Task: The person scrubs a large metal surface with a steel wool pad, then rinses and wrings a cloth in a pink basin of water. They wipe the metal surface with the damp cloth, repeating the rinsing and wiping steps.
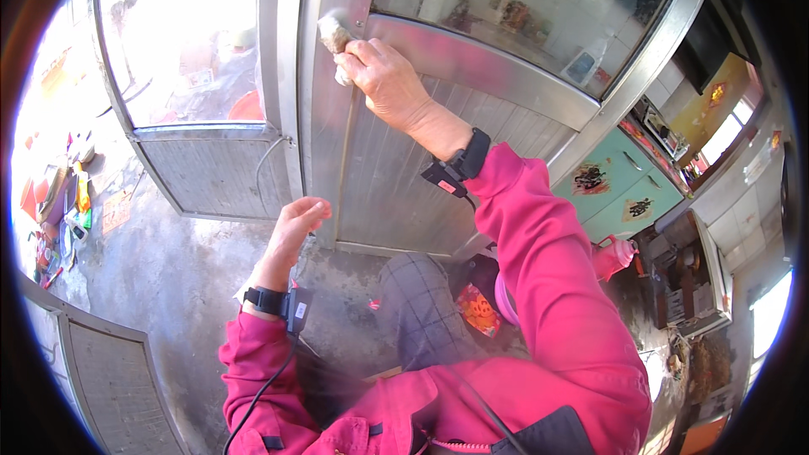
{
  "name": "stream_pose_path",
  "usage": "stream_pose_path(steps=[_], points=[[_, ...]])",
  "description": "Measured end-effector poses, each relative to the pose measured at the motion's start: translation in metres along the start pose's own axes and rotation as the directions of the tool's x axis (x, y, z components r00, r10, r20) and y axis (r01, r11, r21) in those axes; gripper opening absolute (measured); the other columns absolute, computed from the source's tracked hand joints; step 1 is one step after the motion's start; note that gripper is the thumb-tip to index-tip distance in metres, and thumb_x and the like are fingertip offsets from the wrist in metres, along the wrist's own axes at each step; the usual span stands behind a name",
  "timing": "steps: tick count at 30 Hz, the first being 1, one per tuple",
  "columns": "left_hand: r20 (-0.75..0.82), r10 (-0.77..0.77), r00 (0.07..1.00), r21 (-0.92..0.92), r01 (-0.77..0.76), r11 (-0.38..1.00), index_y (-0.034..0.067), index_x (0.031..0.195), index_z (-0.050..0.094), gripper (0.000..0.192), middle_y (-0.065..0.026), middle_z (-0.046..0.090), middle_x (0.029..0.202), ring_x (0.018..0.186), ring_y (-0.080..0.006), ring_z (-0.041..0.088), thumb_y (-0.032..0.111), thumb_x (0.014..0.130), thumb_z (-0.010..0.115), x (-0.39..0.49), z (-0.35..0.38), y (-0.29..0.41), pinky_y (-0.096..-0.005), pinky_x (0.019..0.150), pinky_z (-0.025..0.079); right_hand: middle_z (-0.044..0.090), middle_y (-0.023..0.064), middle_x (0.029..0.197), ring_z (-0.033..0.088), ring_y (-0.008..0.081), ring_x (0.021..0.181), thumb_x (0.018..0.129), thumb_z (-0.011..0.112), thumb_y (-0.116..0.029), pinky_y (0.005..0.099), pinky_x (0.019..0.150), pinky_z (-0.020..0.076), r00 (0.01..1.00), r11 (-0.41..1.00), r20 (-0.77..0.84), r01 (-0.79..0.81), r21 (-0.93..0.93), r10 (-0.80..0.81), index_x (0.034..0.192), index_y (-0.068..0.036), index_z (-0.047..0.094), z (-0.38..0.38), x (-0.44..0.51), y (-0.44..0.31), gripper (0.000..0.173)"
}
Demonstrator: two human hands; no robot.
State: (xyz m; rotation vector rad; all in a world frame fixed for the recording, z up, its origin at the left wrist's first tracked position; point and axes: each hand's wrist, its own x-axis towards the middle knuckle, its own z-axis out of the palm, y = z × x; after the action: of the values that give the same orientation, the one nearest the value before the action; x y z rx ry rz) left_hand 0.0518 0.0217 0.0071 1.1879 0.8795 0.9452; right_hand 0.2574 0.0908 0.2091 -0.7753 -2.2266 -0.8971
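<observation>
My right hand (382,79) is closed on a light, crumpled cloth (335,33), which it holds against or just before the metal frame of a door panel (332,114). The cloth is slightly blurred. Right of the hand, a glass pane (518,19) sits above the ribbed lower metal panel (411,170). My left hand (300,224) is lower and to the left, in front of the door's lower edge, with its fingers curled loosely; I see nothing in it. Both wrists wear black straps with small devices and cables.
An open metal-and-glass door leaf (215,170) stands at the left, another (117,366) at lower left. Mixed items (60,215) lie on the floor beyond. At right are a green cabinet (616,183), a pink jug (613,257) and a shelf unit (701,272).
</observation>
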Motion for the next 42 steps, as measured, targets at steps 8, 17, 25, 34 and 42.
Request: stream_pose_path(steps=[8, 17, 25, 34, 42], points=[[0.008, 0.044, 0.999, -0.008, -0.044, 0.999, 0.004, 0.111, 0.066, 0.030, -0.0043, 0.068, 0.104, 0.103, -0.0139, 0.061, 0.028, 0.095, 0.060, -0.011, -0.003, 0.008, -0.0303, 0.090, 0.044, 0.060, 0.0080, 0.104, 0.061, 0.0290, 0.097, 0.075, 0.062, 0.006, 0.0386, 0.080, 0.0518, 0.963, 0.930, -0.106, -0.268, -0.252, 0.249, 0.111, -0.009, 0.064, -0.086, -0.065, 0.041, 0.039], [0.051, 0.074, 0.996, 0.028, -0.075, 0.997, 0.006, 0.109, 0.066, 0.028, -0.0026, 0.069, 0.101, 0.099, -0.0112, 0.062, 0.030, 0.095, 0.061, -0.004, 0.006, 0.008, -0.0268, 0.086, 0.044, 0.061, 0.0073, 0.109, 0.058, 0.0308, 0.101, 0.070, 0.065, 0.007, 0.0398, 0.085, 0.0496, 0.966, 0.982, -0.205, -0.177, -0.069, 0.159, 0.111, -0.007, 0.062, -0.044, -0.009, 0.038, 0.043], [0.003, 0.065, 0.998, 0.005, -0.065, 0.998, 0.002, 0.110, 0.066, 0.031, -0.0036, 0.068, 0.099, 0.099, -0.0120, 0.060, 0.029, 0.094, 0.062, -0.001, 0.000, 0.004, -0.0275, 0.086, 0.044, 0.057, 0.0037, 0.095, 0.055, 0.0236, 0.078, 0.074, 0.063, 0.001, 0.0370, 0.070, 0.0473, 0.987, 0.986, -0.134, 0.070, -0.148, -0.090, 0.099, -0.007, 0.061, -0.013, -0.016, 0.023, 0.026], [0.018, 0.075, 0.997, 0.026, -0.076, 0.997, 0.003, 0.110, 0.066, 0.030, -0.0035, 0.068, 0.100, 0.098, -0.0115, 0.061, 0.029, 0.094, 0.062, -0.009, 0.001, 0.005, -0.0280, 0.086, 0.044, 0.059, 0.0034, 0.103, 0.056, 0.0226, 0.084, 0.075, 0.064, 0.000, 0.0356, 0.075, 0.0472, 0.991, 0.987, 0.125, 0.057, -0.152, -0.038, 0.113, -0.007, 0.064, -0.049, -0.084, 0.027, 0.039], [0.066, 0.067, 0.996, 0.062, -0.071, 0.996, 0.004, 0.109, 0.066, 0.031, -0.0033, 0.068, 0.102, 0.101, -0.0121, 0.061, 0.031, 0.095, 0.062, -0.009, 0.002, 0.005, -0.0286, 0.088, 0.044, 0.058, 0.0055, 0.106, 0.056, 0.0268, 0.098, 0.070, 0.064, 0.003, 0.0411, 0.084, 0.0488, 0.998, 0.992, 0.051, 0.043, -0.119, -0.037, 0.112, -0.006, 0.063, -0.031, -0.080, 0.027, 0.043]])
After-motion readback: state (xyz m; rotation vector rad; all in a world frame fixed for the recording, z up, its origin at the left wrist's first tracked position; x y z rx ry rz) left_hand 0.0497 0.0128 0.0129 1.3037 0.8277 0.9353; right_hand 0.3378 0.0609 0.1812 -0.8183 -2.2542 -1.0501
